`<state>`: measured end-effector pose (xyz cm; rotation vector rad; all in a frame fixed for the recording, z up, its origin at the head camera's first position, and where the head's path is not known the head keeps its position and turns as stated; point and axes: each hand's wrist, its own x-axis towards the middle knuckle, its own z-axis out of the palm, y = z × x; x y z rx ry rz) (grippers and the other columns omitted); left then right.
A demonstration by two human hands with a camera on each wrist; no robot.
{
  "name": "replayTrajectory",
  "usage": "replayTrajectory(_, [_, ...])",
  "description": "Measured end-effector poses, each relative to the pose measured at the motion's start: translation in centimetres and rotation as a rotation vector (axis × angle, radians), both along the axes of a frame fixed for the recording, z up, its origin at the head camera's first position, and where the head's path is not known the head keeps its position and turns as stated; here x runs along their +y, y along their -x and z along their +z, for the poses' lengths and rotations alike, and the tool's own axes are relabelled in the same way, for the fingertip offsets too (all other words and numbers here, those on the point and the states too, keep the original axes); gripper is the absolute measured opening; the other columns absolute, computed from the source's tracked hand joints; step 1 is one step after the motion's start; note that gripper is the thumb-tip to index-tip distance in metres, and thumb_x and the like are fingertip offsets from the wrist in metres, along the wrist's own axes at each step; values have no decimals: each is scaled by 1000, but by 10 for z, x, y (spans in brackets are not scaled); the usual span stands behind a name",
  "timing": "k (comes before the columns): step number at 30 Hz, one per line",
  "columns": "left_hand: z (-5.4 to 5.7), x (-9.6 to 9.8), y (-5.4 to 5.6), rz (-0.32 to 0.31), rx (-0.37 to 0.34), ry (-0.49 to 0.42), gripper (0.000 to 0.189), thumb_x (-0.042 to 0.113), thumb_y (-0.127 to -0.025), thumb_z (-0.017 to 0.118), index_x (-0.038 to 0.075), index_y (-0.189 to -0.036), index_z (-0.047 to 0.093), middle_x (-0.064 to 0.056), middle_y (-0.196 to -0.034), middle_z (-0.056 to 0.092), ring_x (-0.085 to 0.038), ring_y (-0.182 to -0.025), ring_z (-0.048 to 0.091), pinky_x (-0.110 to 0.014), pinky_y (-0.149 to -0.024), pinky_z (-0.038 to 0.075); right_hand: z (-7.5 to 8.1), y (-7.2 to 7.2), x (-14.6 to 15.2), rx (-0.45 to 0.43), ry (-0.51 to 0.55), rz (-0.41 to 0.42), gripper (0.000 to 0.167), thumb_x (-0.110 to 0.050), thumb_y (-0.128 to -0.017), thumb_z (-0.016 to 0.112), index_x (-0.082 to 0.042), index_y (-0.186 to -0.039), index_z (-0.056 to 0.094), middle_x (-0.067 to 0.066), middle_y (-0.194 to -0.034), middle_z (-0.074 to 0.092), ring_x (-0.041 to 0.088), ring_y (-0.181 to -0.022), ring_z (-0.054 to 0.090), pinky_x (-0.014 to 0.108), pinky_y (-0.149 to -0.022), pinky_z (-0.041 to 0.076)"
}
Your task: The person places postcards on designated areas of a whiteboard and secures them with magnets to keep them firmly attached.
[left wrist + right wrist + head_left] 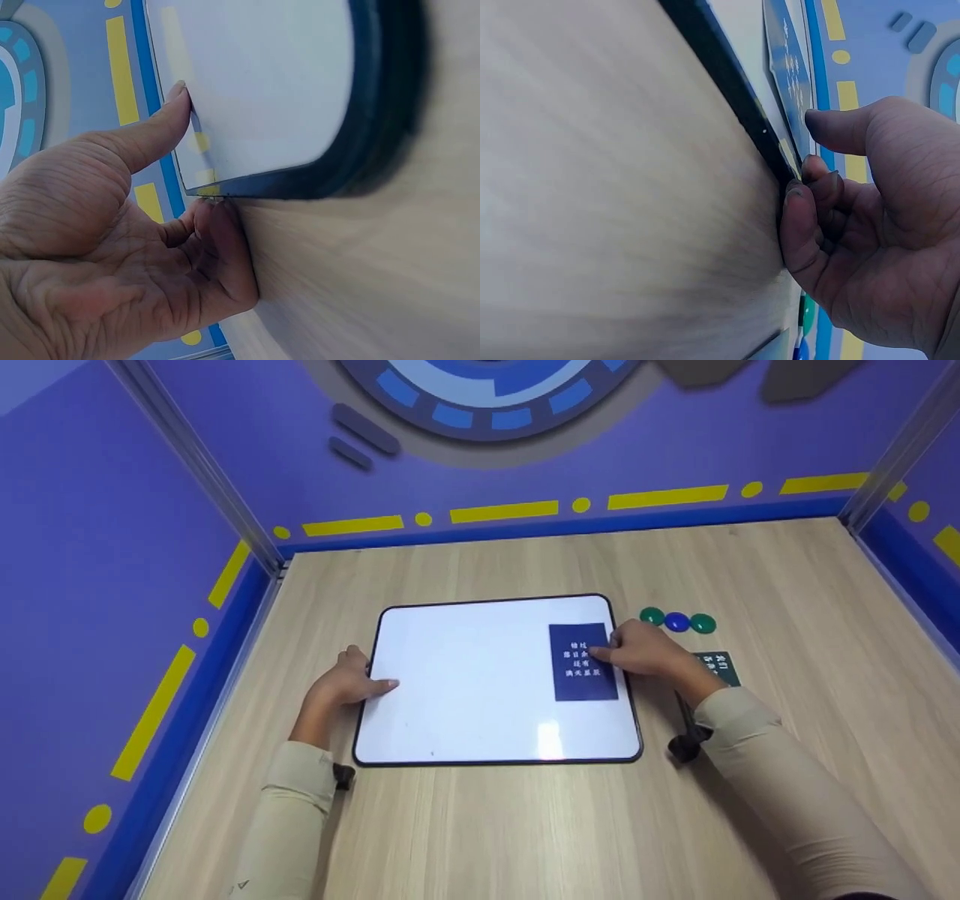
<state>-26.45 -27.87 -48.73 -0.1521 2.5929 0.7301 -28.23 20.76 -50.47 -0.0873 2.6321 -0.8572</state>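
Observation:
A white whiteboard [465, 682] with a thin black frame lies on the wooden table. My left hand [343, 682] grips its left edge, thumb over the white surface and fingers curled at the frame; the left wrist view shows this hand [142, 217] from the palm side. At the right edge, my right hand [646, 649] holds the board, its thumb over a dark blue card [577, 686] with white writing. This card lies on the board's right part. In the right wrist view the curled fingers [801, 225] meet the black frame, with the fingertips partly hidden.
Two green magnets and a blue round magnet [676, 622] sit in a row beyond my right hand. A dark green card [720, 662] with white writing lies partly under my right forearm. Blue walls [502, 487] with yellow marks enclose the wooden table [495, 832] at the back and sides.

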Motion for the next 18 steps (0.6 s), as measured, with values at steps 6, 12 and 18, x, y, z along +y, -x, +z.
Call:
replayTrajectory(6, [0, 1, 0, -7, 15, 7, 102, 40, -100, 73, -18, -160, 13, -40, -162, 31, -52, -152, 38, -60, -128, 32, 0, 0, 0, -8, -1, -21, 44, -50, -103, 64, -10, -84, 64, 0, -71, 56, 18, -65, 55, 30, -57, 42])
replayTrajectory(12, [-1, 2, 0, -18, 17, 8, 101, 39, -100, 73, -18, -159, 14, -40, -159, 33, -52, -150, 40, -60, -127, 34, 1, 0, 1, -20, 4, -17, 41, -47, -104, 65, -10, -86, 65, 1, -73, 56, 18, -67, 55, 30, -58, 42])
replayTrajectory(18, [0, 2, -1, -16, 13, 17, 104, 40, -101, 71, -18, -160, 9, -41, -163, 28, -54, -154, 35, -61, -128, 32, 3, 1, 5, -10, 11, 26, 37, -42, -105, 66, -8, -90, 68, 1, -76, 58, 18, -69, 55, 30, -60, 42])
